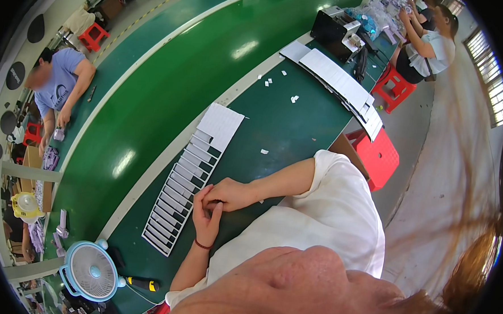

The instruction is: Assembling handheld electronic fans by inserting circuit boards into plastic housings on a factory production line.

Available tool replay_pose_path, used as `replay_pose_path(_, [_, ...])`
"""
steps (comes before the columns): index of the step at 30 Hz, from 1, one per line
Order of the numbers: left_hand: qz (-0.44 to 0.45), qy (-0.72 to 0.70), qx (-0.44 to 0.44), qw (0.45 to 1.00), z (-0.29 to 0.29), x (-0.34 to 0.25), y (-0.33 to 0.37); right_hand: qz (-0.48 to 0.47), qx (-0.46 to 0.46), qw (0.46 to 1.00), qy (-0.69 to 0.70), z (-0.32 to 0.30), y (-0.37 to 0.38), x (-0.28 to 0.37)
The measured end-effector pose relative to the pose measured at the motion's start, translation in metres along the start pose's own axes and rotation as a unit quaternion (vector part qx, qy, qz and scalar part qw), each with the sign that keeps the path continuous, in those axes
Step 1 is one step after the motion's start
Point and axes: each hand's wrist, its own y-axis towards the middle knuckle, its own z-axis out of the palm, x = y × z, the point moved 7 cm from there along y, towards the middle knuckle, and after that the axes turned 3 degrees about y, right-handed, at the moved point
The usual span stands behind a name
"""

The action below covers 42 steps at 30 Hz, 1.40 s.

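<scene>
1. My left hand (206,220) and right hand (231,194) meet in front of me, touching each other, just beside the near long edge of a white slotted board (188,169).
2. My left fingers are partly open and loosely bent, the thumb standing apart from them; I cannot tell whether they have hold of anything.
3. My right fingers curl in over the left hand, so their tips are hidden; I cannot tell how far they are open, or whether something small sits between them.
4. The slotted board lies slantwise on my green table (251,162), a row of narrow slots running along most of it and its plain end farther off to my right.
5. I wear a thin dark red bracelet (203,245) on my left wrist.
6. On my right, white scraps (294,99) are scattered on the table, and beyond them lie stacked white boards (335,73) near a black machine (333,35).
7. On my left stand a light blue fan (92,271) and, just beside it, a yellow-and-black handle (142,283).
8. Across the shiny green belt (170,79), a co-worker (67,82) in a blue shirt handles a small pale object (58,134).
</scene>
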Motion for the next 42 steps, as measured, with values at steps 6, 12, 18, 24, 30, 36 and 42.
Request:
replay_pose_path(6, [-0.009, -0.005, 0.002, 1.000, 0.000, 0.001, -0.001, 0.002, 0.007, 1.000, 0.003, 0.000, 0.001, 0.002])
replay_pose_path(12, [0.011, 0.016, -0.001, 1.000, 0.000, 0.000, 0.001, 0.005, 0.012, 1.000, 0.003, -0.001, 0.000, 0.001])
replay_pose_path(18, [0.003, 0.010, 0.004, 1.000, 0.000, -0.003, 0.000, 0.010, 0.015, 1.000, 0.014, 0.000, 0.001, 0.000])
replay_pose_path(24, [0.024, 0.022, 0.006, 0.999, -0.001, 0.002, 0.000, 0.004, 0.005, 1.000, 0.010, 0.001, 0.001, -0.005])
replay_pose_path(30, [0.021, 0.017, -0.006, 1.000, -0.001, 0.000, 0.000, 0.020, 0.008, 1.000, 0.023, 0.003, 0.002, -0.008])
replay_pose_path(36, [0.026, 0.016, -0.011, 0.999, 0.000, -0.003, 0.002, 0.012, -0.004, 1.000, 0.017, 0.002, 0.002, -0.009])
replay_pose_path(42, [0.032, 0.031, -0.005, 0.999, -0.002, 0.002, 0.001, 0.001, -0.013, 1.000, 0.015, 0.003, 0.002, -0.009])
